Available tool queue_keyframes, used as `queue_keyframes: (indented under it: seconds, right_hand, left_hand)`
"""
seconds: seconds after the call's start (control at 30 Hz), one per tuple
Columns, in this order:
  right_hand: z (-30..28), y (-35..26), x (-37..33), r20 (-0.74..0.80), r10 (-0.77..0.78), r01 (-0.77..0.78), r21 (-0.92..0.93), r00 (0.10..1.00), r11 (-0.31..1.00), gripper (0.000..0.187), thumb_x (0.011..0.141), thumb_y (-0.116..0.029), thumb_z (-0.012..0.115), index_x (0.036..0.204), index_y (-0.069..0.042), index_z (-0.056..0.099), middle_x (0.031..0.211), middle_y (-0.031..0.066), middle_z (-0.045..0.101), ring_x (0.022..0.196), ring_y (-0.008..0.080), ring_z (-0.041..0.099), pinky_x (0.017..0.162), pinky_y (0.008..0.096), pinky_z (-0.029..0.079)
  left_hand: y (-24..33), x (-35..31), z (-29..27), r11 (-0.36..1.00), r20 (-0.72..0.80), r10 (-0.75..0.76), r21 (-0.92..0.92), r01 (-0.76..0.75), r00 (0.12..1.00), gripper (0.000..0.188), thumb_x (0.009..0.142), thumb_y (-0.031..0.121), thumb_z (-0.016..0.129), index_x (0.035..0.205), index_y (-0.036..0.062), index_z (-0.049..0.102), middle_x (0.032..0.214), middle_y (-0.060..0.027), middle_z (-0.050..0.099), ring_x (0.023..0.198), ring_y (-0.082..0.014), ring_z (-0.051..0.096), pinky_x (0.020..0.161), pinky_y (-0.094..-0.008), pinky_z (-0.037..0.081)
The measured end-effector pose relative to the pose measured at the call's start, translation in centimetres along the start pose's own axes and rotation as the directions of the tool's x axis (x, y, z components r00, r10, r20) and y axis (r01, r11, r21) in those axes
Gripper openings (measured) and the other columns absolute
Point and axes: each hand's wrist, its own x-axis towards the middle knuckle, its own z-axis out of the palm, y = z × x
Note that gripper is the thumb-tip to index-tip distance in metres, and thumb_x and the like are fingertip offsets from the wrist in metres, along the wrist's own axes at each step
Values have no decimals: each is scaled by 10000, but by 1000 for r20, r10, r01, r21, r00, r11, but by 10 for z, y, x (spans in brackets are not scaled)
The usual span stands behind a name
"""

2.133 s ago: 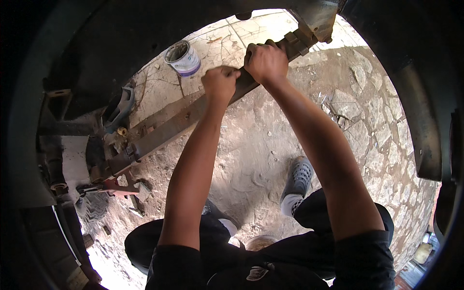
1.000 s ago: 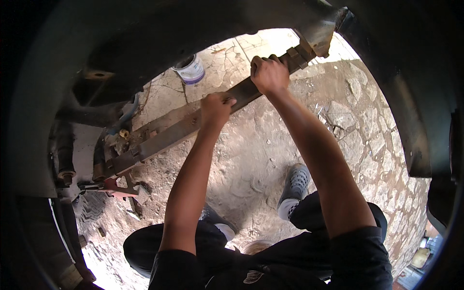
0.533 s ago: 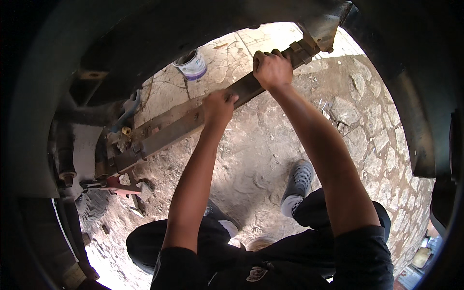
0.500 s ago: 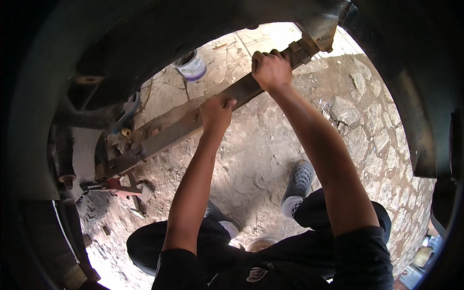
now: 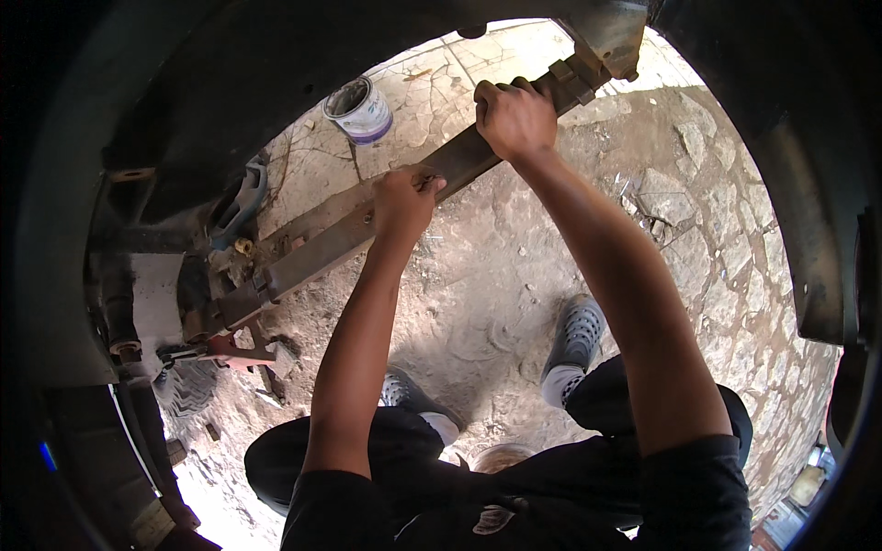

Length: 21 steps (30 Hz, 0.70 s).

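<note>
A long, rusty steel leaf spring (image 5: 322, 246) with clamp bands near its ends runs slantwise under the dark vehicle body, from lower left to upper right. My left hand (image 5: 404, 204) is closed on its middle, thumb along the near edge; whether something small sits between thumb and finger, I cannot tell. Farther up to the right, my right hand (image 5: 517, 119) wraps over the same spring, its knuckles at the far edge. At the upper right the spring meets a metal bracket (image 5: 610, 41). Its lower left end sits among dark mounting parts (image 5: 196, 317).
A white paint can with a purple band (image 5: 360, 112) stands on cracked paving beyond the spring. Dark vehicle panels (image 5: 211, 101) close in overhead and at both sides. A reddish metal piece (image 5: 243, 354) lies low at the left. My feet rest on dusty ground, beside rough stone paving (image 5: 726, 275).
The view has shifted slightly, and more of the paint can's inside shows. Both hands keep their hold on the leaf spring at nearly the same places.
</note>
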Motion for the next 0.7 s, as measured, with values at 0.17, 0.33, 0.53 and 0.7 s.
queue_keyframes:
  seconds: [0.17,0.33,0.53,0.7]
  right_hand:
    - [8,-7,2,-26,-49,49,11,998,999,181,950,-278,572,955,-173,719,938,76,785,1027,295,710,971,506,496]
    - [4,1,3,-31,-36,37,35,999,999,174,936,-268,576,939,-167,718,923,72,781,1006,299,714,966,510,499]
    - [8,2,-1,-111,-46,51,42,993,998,185,933,-255,556,918,-171,719,897,85,777,981,311,726,958,508,508]
    - [9,-9,2,-50,-39,39,9,998,999,197,941,-275,559,909,-173,724,899,80,782,967,306,725,949,500,506]
  left_hand:
    - [29,46,9,989,-64,109,108,-102,992,193,853,226,857,956,67,819,882,-142,785,763,-270,761,709,-387,572]
    - [38,43,2,984,9,89,154,-89,996,187,859,230,855,950,70,822,915,-142,790,763,-272,758,717,-384,570]
    - [2,-15,-14,993,-40,-47,109,51,998,182,856,218,855,941,61,820,930,-133,793,767,-296,753,701,-385,562]
    - [27,47,2,962,-86,231,169,-214,969,90,857,151,818,863,62,804,865,-145,769,773,-323,743,746,-415,570]
